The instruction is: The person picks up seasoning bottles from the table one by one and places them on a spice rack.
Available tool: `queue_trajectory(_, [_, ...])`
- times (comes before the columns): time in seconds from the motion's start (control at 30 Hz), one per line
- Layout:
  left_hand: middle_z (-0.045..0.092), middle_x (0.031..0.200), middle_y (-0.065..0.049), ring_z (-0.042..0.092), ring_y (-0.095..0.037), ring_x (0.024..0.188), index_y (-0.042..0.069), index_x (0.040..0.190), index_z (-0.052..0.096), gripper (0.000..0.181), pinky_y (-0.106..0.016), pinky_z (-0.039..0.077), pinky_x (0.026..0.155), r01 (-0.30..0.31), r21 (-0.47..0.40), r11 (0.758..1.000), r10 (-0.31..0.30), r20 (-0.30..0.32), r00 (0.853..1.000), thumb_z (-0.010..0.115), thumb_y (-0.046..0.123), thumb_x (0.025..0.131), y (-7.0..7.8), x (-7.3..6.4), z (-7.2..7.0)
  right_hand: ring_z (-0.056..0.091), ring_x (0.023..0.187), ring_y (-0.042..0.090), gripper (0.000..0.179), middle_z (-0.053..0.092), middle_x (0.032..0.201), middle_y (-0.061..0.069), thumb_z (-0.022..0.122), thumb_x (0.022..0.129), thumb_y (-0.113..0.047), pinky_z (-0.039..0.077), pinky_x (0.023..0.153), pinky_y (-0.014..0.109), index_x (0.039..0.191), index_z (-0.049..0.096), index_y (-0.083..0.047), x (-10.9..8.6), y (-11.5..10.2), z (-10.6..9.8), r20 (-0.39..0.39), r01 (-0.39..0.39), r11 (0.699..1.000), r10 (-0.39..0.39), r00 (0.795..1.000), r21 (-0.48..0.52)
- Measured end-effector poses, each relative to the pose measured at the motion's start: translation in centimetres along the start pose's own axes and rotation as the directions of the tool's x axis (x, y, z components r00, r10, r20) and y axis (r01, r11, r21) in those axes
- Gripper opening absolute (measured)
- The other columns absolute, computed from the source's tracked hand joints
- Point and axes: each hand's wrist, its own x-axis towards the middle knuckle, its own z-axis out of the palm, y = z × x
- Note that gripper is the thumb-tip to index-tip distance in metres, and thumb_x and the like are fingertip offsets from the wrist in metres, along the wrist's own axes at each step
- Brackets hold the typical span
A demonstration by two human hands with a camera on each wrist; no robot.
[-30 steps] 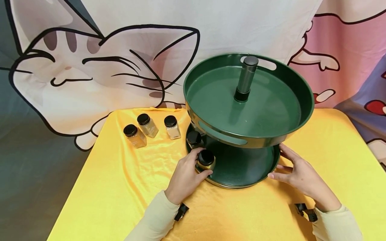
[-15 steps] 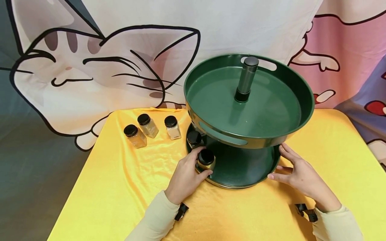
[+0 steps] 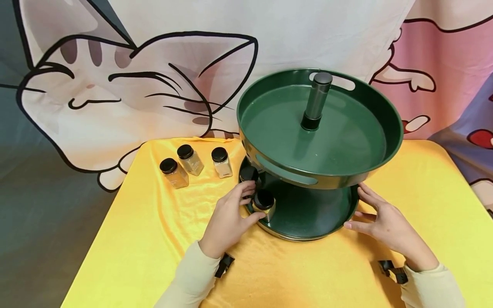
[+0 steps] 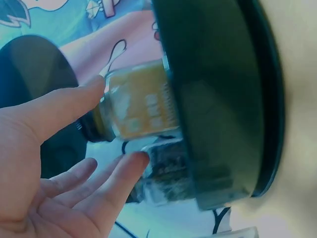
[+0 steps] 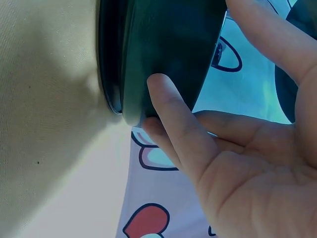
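A two-tier green round tray stand shows in the head view, its lower tray (image 3: 312, 218) under the raised upper tray (image 3: 346, 141). On the lower tray's left side stands a black-lidded spice jar (image 3: 264, 200) with yellow contents, labelled in the left wrist view. Behind it is a second spice jar (image 4: 171, 171) with dark contents. My left hand (image 3: 227, 220) is spread around the yellow jar, thumb close by its lid and fingers loosened toward the second jar. My right hand (image 3: 387, 224) rests its fingertips on the lower tray's right rim, fingers extended.
Three more black-lidded spice jars stand left of the stand: an orange-brown jar (image 3: 176, 176), a pale jar (image 3: 192, 162) and a whitish jar (image 3: 222, 164). A yellow cloth (image 3: 154, 248) covers the table. A printed curtain (image 3: 173, 85) hangs behind.
My left hand has let go of the yellow spice jar and drawn slightly left, its fingers opening. The right hand has stayed at the lower tray's rim.
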Motion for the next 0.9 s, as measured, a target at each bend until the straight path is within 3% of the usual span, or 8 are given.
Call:
queue_trajectory(0.13, [0.064, 0.129, -0.010, 0.066, -0.019, 0.110, 0.001, 0.136, 0.054, 0.069, -0.024, 0.055, 0.086, -0.009, -0.004, 1.000, 0.009, -0.031, 0.999, 0.088, 0.009, 0.077, 0.1, 0.0, -0.9, 0.069, 0.106, 0.024, 0.100, 0.028, 0.158, 0.029, 0.085, 0.082, -0.026, 0.055, 0.076, 0.017, 0.156, 0.025, 0.003, 0.0, 0.1, -0.2, -0.013, 0.019, 1.000, -0.019, 1.000, -0.007])
queue_trajectory(0.33, [0.065, 0.128, -0.009, 0.068, -0.021, 0.107, 0.003, 0.135, 0.056, 0.065, -0.024, 0.056, 0.086, 0.012, 0.013, 1.000, -0.011, -0.057, 0.998, 0.087, 0.010, 0.079, -0.2, 0.0, -2.5, 0.068, 0.106, 0.022, 0.091, 0.034, 0.154, 0.030, 0.082, 0.086, -0.026, 0.051, 0.076, 0.010, 0.154, 0.031, 0.004, 0.0, 0.3, -0.4, -0.040, 0.023, 1.000, -0.024, 0.999, -0.017])
queue_trajectory(0.53, [0.065, 0.126, -0.004, 0.067, -0.020, 0.107, 0.008, 0.134, 0.057, 0.060, -0.025, 0.055, 0.087, 0.046, 0.022, 0.999, -0.043, -0.115, 0.992, 0.085, 0.010, 0.081, -0.7, 0.1, -4.2, 0.055, 0.105, -0.013, 0.073, 0.036, 0.154, 0.027, 0.076, 0.092, -0.015, 0.050, 0.075, 0.007, 0.149, 0.038, 0.008, -0.1, 0.8, -0.4, -0.082, 0.101, 0.995, -0.101, 0.992, -0.003])
queue_trajectory(0.63, [0.066, 0.125, -0.002, 0.068, -0.020, 0.106, 0.010, 0.134, 0.058, 0.061, -0.027, 0.056, 0.087, 0.061, 0.037, 0.997, -0.055, -0.157, 0.986, 0.086, 0.011, 0.081, -1.1, 0.2, -5.0, 0.048, 0.108, -0.018, 0.066, 0.036, 0.155, 0.025, 0.073, 0.093, -0.010, 0.049, 0.076, 0.007, 0.147, 0.041, 0.009, -0.2, 0.9, -0.4, -0.102, 0.141, 0.990, -0.141, 0.985, -0.008])
queue_trajectory(0.77, [0.068, 0.120, -0.005, 0.069, -0.022, 0.103, 0.008, 0.133, 0.058, 0.061, -0.031, 0.057, 0.085, 0.070, 0.086, 0.994, -0.049, -0.228, 0.972, 0.087, 0.011, 0.080, -2.0, 0.3, -6.1, 0.053, 0.107, -0.014, 0.070, 0.042, 0.152, 0.026, 0.076, 0.090, -0.010, 0.049, 0.076, 0.007, 0.150, 0.042, 0.003, 0.0, 0.9, -0.3, -0.122, 0.123, 0.992, -0.125, 0.985, -0.021])
queue_trajectory(0.9, [0.068, 0.119, -0.011, 0.069, -0.024, 0.101, 0.004, 0.131, 0.059, 0.060, -0.035, 0.059, 0.082, 0.079, 0.142, 0.987, -0.031, -0.314, 0.949, 0.087, 0.009, 0.078, -2.9, 0.3, -6.9, 0.068, 0.108, 0.018, 0.078, 0.047, 0.145, 0.030, 0.079, 0.089, -0.016, 0.049, 0.073, 0.007, 0.155, 0.038, -0.004, 0.1, 0.8, -0.2, -0.124, 0.063, 0.997, -0.067, 0.990, -0.039])
